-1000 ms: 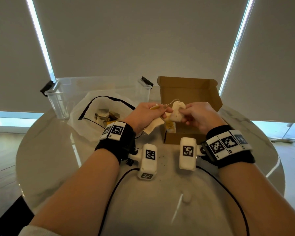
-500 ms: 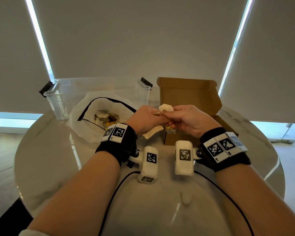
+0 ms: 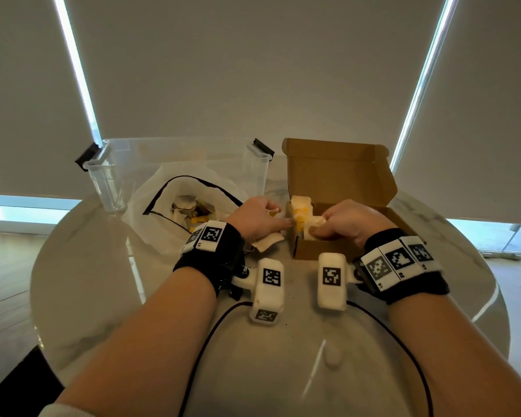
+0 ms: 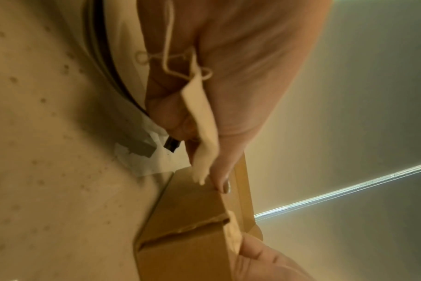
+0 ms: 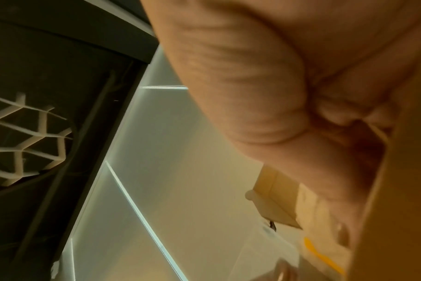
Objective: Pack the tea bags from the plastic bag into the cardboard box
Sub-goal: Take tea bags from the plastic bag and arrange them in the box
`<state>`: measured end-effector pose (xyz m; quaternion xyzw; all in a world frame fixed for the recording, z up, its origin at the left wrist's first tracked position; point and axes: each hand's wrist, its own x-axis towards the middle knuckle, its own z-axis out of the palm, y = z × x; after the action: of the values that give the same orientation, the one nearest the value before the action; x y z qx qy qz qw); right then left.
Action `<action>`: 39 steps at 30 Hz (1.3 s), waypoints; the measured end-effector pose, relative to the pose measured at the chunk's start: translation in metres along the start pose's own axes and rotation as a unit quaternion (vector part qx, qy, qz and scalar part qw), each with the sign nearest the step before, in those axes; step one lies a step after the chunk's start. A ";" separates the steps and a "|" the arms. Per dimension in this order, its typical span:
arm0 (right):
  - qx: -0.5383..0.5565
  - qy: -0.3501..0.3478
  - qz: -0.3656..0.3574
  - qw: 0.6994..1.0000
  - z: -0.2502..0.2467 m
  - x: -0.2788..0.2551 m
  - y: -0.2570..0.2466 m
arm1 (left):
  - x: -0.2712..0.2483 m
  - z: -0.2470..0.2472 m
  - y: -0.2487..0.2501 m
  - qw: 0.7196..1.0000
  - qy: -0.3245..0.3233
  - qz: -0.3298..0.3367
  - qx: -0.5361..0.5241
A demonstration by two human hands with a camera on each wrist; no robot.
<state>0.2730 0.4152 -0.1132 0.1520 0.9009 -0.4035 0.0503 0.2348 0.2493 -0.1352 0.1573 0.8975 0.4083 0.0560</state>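
Observation:
The open cardboard box (image 3: 316, 251) stands right of centre, its lid up. Several tea bags (image 3: 300, 206) stand in its left end. My right hand (image 3: 337, 224) pinches a pale tea bag (image 3: 313, 221) low inside that end, beside the packed ones. My left hand (image 3: 268, 219) is at the box's left wall, index finger reaching toward the packed bags. It grips another tea bag (image 3: 266, 240) under the palm; the left wrist view shows this tea bag (image 4: 201, 129) and its string against the fingers. The white plastic bag (image 3: 151, 224) lies open to the left, with more tea bags (image 3: 190, 207) inside.
A clear plastic tub (image 3: 175, 164) with black latches stands behind the plastic bag. The round marble table (image 3: 283, 356) has bare surface in front of the box. Black cables (image 3: 205, 341) run from both wrist cameras toward me. Blinds close off the back.
Both hands have gone forward and down from above the box's front to its left end. The tea bag in my right hand has dropped from above the rim into the box.

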 end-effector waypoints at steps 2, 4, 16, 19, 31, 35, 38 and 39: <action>-0.026 0.003 0.010 1.000 0.005 0.003 -0.002 | -0.001 0.000 0.002 1.000 0.003 0.006 0.024; -0.018 0.007 0.013 1.000 0.009 0.006 -0.004 | -0.002 0.000 0.004 0.999 -0.001 0.014 0.035; 0.104 0.026 0.028 0.994 0.018 0.008 -0.010 | 0.000 0.006 0.008 0.989 0.095 0.030 -0.114; 0.096 0.065 -0.019 0.993 0.012 0.000 -0.012 | 0.001 0.007 0.013 0.974 0.140 0.020 -0.175; 0.046 -0.009 -0.370 0.928 0.014 -0.035 -0.025 | -0.001 0.008 0.016 0.913 0.101 -0.041 -0.393; 0.017 0.030 -0.378 0.925 0.009 -0.030 -0.020 | -0.002 0.010 0.020 0.920 0.075 -0.056 -0.380; 0.026 0.017 -0.396 0.918 0.004 -0.027 -0.017 | -0.002 0.009 0.019 0.909 0.070 -0.057 -0.407; 0.030 0.002 -0.402 0.915 0.002 -0.026 -0.016 | -0.003 0.008 0.019 0.906 0.072 -0.058 -0.412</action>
<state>0.2927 0.3977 -0.0980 -0.2203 0.8737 -0.4161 -0.1222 0.2439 0.2657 -0.1266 0.0379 0.6582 0.7481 0.0750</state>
